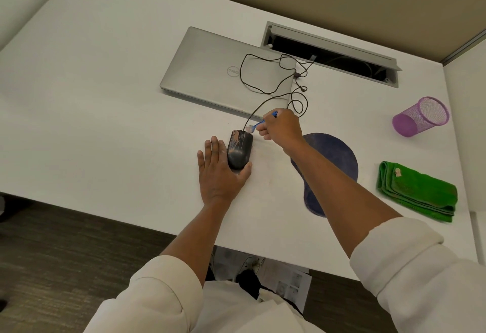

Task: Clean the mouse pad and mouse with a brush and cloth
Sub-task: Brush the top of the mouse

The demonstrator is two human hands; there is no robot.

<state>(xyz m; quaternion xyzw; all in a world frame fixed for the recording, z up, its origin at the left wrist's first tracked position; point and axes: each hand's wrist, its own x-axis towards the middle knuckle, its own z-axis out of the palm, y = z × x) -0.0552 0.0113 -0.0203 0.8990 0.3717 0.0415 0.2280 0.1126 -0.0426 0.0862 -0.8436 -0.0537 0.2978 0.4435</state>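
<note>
Gripping a blue brush [259, 123], the right hand [281, 127] is touching its bristles to the front of the smeared black mouse [239, 150], which is sitting on the white desk [105, 96]. The left hand [219, 172], fingers straight and together, is bracing the mouse at its 8 o'clock side. The dark blue mouse pad [331, 159] is lying at the mouse's 3 o'clock, the folded green cloth [418, 190] beyond it.

A single head-worn camera is looking steeply down and forward from above the near edge of the desk [105, 69], with the wide lens bending its edges. It is sitting close over both forearms, taking in the desktop, the back wall and the floor beneath.
</note>
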